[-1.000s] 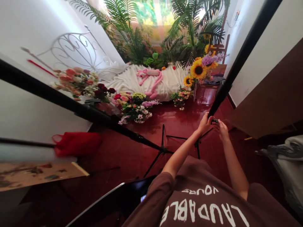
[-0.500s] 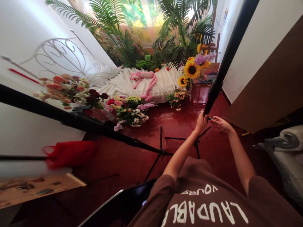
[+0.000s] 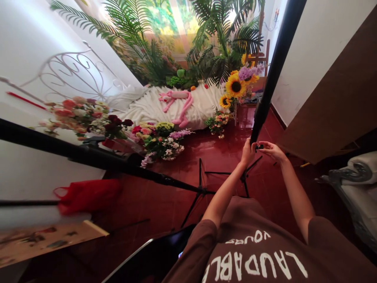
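Observation:
A black stand pole [image 3: 272,74] slants up from its dark tripod legs [image 3: 244,179] on the floor toward the top right. My left hand [image 3: 247,152] is wrapped round the lower part of this pole. Just right of it, my right hand [image 3: 270,150] has its fingertips pinched on a small black knob [image 3: 260,147] that sticks out from the pole's side. Another black pole [image 3: 118,163] crosses the left side and ends in a tripod base [image 3: 202,190] near the middle.
Flower bunches [image 3: 167,143] and a bed with a white cover [image 3: 141,106] and a pink plush toy [image 3: 181,95] lie ahead. A red bag [image 3: 88,194] is at left, a brown panel [image 3: 326,98] and a pale sofa [image 3: 362,181] at right.
The view has shifted slightly, and the pole with both hands now appears a little further left. The fingers of my right hand have changed position, and more of the black knob shows.

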A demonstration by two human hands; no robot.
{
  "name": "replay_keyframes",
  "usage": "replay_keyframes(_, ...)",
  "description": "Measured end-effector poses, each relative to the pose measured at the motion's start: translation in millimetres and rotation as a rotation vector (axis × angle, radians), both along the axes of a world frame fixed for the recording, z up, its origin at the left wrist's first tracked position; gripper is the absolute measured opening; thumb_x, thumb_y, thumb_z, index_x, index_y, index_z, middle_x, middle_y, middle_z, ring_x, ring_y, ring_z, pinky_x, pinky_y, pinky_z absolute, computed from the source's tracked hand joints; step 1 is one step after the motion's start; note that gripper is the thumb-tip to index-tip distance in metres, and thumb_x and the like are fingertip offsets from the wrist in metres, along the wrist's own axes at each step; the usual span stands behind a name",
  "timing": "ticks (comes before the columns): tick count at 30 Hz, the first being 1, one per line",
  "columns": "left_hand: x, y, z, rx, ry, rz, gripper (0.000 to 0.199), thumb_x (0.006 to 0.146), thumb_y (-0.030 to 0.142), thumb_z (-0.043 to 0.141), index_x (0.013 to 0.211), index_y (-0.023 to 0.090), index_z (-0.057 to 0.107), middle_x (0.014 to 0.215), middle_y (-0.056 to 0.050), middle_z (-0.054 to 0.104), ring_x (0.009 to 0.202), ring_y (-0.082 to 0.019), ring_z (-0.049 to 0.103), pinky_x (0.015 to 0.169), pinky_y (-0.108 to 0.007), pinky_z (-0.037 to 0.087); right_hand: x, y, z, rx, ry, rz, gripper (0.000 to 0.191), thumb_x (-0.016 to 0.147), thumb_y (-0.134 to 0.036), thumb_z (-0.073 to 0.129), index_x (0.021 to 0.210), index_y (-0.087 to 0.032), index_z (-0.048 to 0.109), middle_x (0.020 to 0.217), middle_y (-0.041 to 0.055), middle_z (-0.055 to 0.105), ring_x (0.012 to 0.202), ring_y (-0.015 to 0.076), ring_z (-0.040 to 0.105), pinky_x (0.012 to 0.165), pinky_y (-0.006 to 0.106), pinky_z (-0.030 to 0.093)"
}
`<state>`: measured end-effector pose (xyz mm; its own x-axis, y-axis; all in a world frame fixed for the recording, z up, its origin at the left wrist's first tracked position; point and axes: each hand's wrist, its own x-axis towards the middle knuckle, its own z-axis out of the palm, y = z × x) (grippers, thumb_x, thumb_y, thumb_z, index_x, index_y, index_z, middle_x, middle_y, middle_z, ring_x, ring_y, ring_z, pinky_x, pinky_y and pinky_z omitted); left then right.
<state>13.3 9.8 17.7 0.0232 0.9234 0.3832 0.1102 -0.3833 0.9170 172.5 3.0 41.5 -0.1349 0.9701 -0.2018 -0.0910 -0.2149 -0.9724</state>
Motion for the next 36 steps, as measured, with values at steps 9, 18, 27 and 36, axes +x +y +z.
replay_keyframes(9, 0.1, -2.3, 2.2, -0.021, -0.027, -0.015, 0.04, 0.094, 0.056, 0.034, 0.091, 0.019, 0.051, 0.083, -0.004, 0.061, 0.07, -0.012, 0.057, 0.069, -0.025, 0.046, 0.4, -2.2, -17.9, -0.101, 0.007, -0.03, 0.038, 0.052, -0.026, 0.084, 0.086, -0.022, 0.067, 0.093, 0.004, 0.073, 0.084, 0.02, 0.068, 0.087, 0.038, 0.055)
replay_keyframes(18, 0.5, -2.2, 4.4, -0.023, -0.065, -0.033, 0.041, 0.093, 0.057, 0.035, 0.09, 0.019, 0.049, 0.08, -0.004, 0.059, 0.068, -0.013, 0.057, 0.067, -0.026, 0.045, 8.6, -3.1, -9.9, -0.06, -0.037, 0.04, 0.042, 0.055, -0.033, 0.083, 0.092, -0.022, 0.067, 0.094, 0.0034, 0.072, 0.082, 0.0166, 0.066, 0.08, 0.032, 0.054)
replay_keyframes(27, -0.8, -3.0, 4.3, -0.026, -0.062, -0.03, 0.037, 0.094, 0.053, 0.036, 0.092, 0.018, 0.05, 0.082, -0.005, 0.061, 0.07, -0.013, 0.058, 0.069, -0.027, 0.046, 4.1, -3.4, -1.0, -0.069, -0.052, 0.082, 0.048, 0.048, -0.03, 0.086, 0.09, -0.022, 0.066, 0.09, 0.0024, 0.071, 0.084, 0.0179, 0.066, 0.081, 0.032, 0.05)
replay_keyframes(36, -0.1, -1.3, 1.5, -0.026, -0.061, -0.031, 0.037, 0.094, 0.052, 0.036, 0.092, 0.019, 0.051, 0.082, -0.005, 0.061, 0.073, -0.014, 0.059, 0.07, -0.027, 0.046, -11.1, -0.8, -8.9, -0.187, 0.084, -0.096, 0.039, 0.042, -0.021, 0.081, 0.073, -0.023, 0.059, 0.082, -0.0017, 0.07, 0.074, 0.0146, 0.064, 0.072, 0.028, 0.051)
